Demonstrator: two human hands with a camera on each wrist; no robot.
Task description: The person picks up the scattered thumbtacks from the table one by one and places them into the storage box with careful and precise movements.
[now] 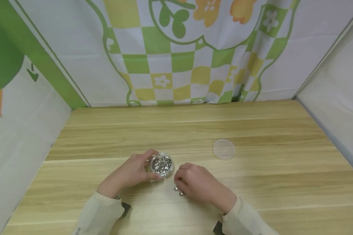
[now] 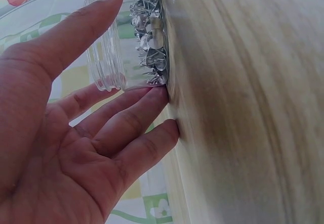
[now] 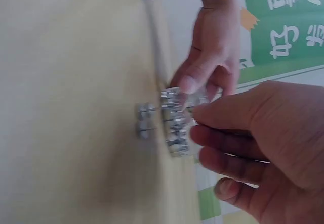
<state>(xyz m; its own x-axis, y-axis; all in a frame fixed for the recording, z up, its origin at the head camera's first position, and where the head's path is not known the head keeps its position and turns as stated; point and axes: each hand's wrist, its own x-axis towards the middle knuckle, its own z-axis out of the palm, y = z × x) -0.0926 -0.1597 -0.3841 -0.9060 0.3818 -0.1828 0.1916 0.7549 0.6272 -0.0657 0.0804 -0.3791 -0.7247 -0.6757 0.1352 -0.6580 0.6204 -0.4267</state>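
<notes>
My left hand (image 1: 132, 171) holds a small clear round jar (image 1: 172, 170) upright on the table, thumb on one side and fingers on the other. Silver push pins (image 2: 149, 37) with rounded heads lie inside, seen through the jar's wall in the left wrist view. To the right of the jar is my right hand (image 1: 198, 181), its fingers bent and its thumb near the index finger. Whether a pin sits between those fingertips is too hard to make out. Two loose push pins (image 1: 181, 194) are on the table just beside that hand.
A clear round lid (image 1: 224, 149) lies flat on the wooden table (image 1: 267, 182), behind and to the right of the right hand. Patterned cloth (image 1: 156, 65) hangs along the table's far edge, and pale cloth hangs at both sides.
</notes>
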